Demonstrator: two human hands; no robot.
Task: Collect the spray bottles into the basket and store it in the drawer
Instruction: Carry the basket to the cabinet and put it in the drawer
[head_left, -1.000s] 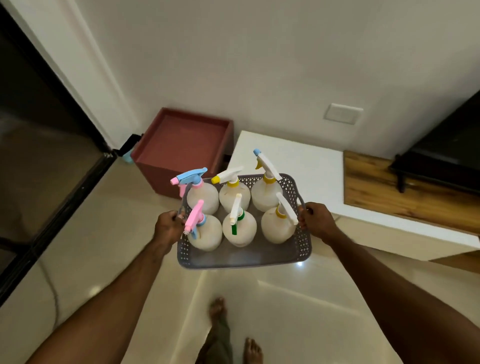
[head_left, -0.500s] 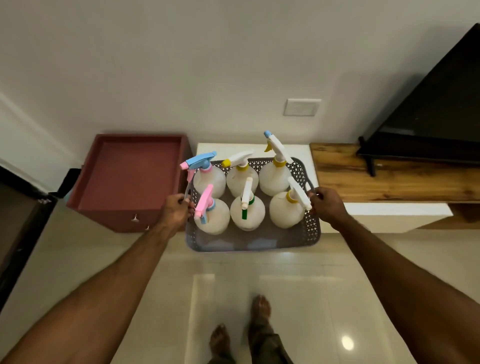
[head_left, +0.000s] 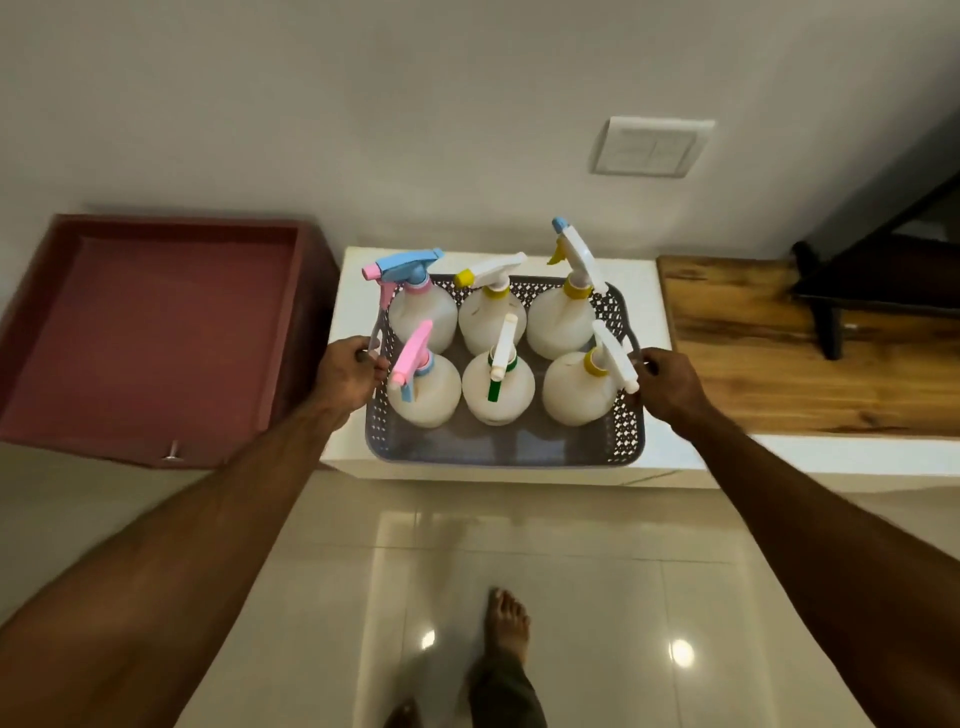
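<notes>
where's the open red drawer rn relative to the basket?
In the head view the red drawer is on the left, pulled open beside the white cabinet. The grey basket, held by left hand and right hand, is just right of it.

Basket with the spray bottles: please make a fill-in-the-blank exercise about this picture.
1. The grey basket holds ____ spray bottles.
2. The left hand and the right hand each grip one ____ of the basket.
3. The open red drawer is to the person's ____ of the basket.

Missing words: six; side; left
</notes>
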